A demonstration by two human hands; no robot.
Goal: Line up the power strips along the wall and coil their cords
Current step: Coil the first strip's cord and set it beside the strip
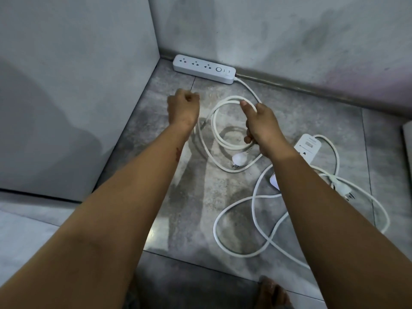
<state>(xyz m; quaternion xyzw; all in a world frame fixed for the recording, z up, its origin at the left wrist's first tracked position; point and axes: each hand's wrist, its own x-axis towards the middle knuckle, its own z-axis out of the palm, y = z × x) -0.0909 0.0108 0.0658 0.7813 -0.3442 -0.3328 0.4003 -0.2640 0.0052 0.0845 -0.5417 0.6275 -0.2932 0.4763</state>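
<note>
Grey tiled floor [178,219] meets a stained wall [267,30] in a corner. One white power strip [204,68] lies flat against the skirting, sockets up. Its white cord [249,87] runs out to a few loops gripped by the right hand [260,126], thumb laid along the top and fingers [248,139] curled underneath. The plug [238,158] rests on the floor just below. The left hand [184,108] is balled up beside the loops; whether it pinches a strand I cannot tell. A second power strip [308,144], half hidden by the right forearm, sits amid its own sprawled cord [252,208].
</note>
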